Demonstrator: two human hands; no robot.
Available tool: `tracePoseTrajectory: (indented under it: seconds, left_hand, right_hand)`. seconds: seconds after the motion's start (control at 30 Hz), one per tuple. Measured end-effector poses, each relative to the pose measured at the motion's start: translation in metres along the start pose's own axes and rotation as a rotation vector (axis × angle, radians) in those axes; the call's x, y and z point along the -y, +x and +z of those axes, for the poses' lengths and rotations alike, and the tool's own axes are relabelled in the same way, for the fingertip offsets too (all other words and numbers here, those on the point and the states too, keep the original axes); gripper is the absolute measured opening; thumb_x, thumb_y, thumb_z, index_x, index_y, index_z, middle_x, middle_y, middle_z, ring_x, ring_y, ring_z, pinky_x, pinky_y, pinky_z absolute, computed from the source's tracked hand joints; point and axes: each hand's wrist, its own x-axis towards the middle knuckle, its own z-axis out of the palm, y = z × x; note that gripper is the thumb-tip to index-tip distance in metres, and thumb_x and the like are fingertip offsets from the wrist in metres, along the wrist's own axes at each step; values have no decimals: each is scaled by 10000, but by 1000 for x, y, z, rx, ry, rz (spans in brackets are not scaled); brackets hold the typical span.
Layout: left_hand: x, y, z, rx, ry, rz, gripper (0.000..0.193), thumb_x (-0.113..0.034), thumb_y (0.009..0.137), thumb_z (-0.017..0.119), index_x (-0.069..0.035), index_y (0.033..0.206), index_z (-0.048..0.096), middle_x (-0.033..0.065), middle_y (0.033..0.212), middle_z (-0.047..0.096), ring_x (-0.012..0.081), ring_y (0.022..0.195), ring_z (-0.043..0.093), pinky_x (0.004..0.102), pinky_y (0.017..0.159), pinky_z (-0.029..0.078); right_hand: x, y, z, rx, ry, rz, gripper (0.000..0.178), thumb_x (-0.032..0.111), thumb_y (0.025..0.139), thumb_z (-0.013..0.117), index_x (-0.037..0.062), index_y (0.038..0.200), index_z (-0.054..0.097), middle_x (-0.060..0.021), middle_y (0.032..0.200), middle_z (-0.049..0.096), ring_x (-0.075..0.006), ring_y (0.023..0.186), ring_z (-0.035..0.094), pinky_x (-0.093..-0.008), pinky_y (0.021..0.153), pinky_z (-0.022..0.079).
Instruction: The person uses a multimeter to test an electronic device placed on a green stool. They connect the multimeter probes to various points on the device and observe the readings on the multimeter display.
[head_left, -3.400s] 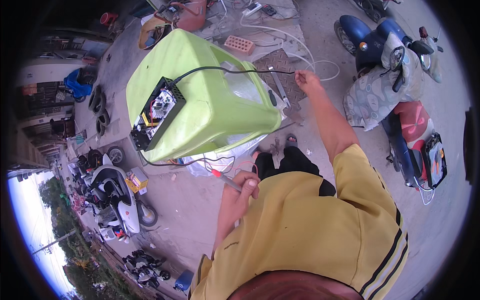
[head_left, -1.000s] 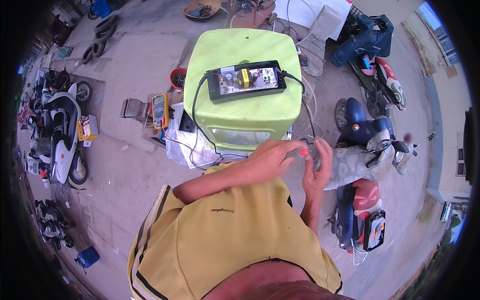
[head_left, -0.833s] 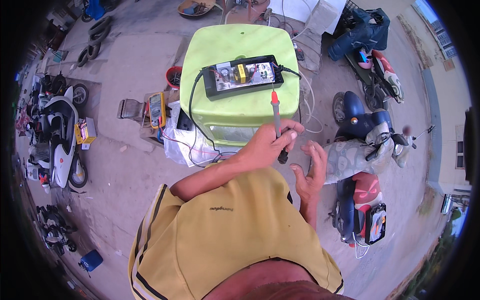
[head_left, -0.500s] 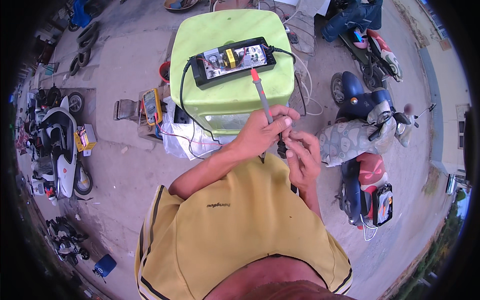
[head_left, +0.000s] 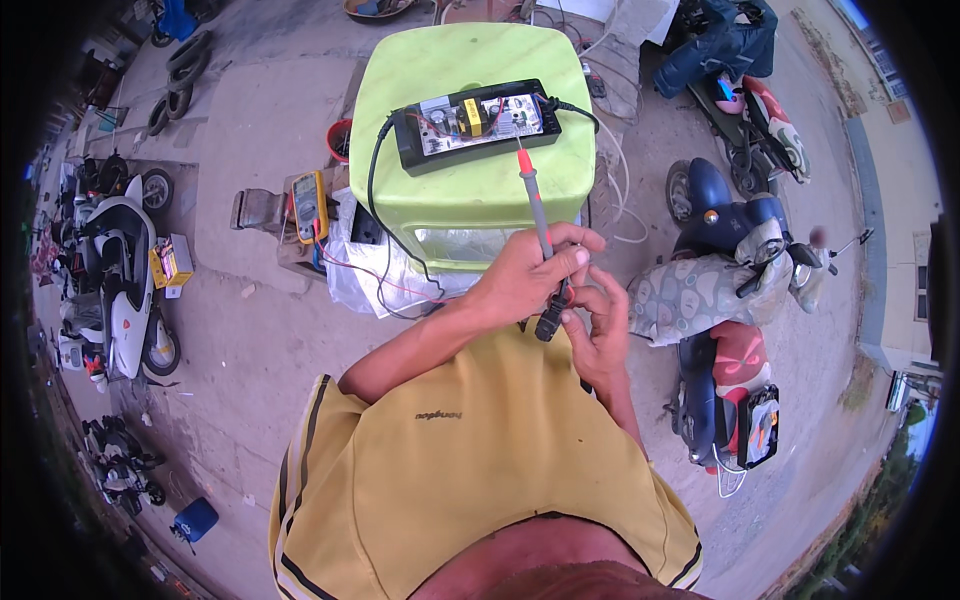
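Note:
My left hand (head_left: 512, 277) is closed on a red and grey test probe (head_left: 536, 205). The probe points away from me, its tip at the near edge of an opened black charger (head_left: 478, 122); whether it touches the board, I cannot tell. A bare circuit board with a yellow-wrapped transformer shows inside the charger's case. Close beside the left, my right hand (head_left: 604, 330) has its fingers pinched at a black plug (head_left: 548, 325), which hangs below the left hand; the fingers partly hide it. To the left, a yellow multimeter (head_left: 309, 208) leans upright with leads running toward me.
A light green stool (head_left: 400, 70) bears the charger, whose black cord (head_left: 372, 190) drops over its front. A bench vise (head_left: 262, 210) and a red bowl (head_left: 341, 140) stand to its left. Scooters (head_left: 715, 200) are parked at right, with a white one (head_left: 122, 270) at left.
The whole view has shifted slightly. The black plug has swung toward the left and shows more fully below my hands. My right hand has come a little closer to the left.

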Motion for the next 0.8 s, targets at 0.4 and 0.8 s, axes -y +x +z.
tracePoseTrajectory:
  seconds: [0.4, 0.8]
  left_hand:
    - [7, 3, -1, 47, -34, -114, 290, -207, 1077, 545, -25, 1291, 617, 18, 857, 608, 59, 673, 528, 218, 545, 408]
    - [-11, -19, -3, -124, 280, 137, 403, -314, 1070, 579, 17, 1300, 563, -15, 789, 556, 38, 653, 473, 215, 576, 389]
  right_hand:
    - [10, 18, 6, -211, -529, -659, 358, -34, 799, 773, 95, 1131, 734, -131, 1068, 630, -309, 930, 647, -433, 796, 522]
    - [16, 47, -1, -316, -23, -203, 198, 1, 953, 685, -33, 1143, 642, -124, 966, 720, -161, 777, 688, -283, 714, 539]
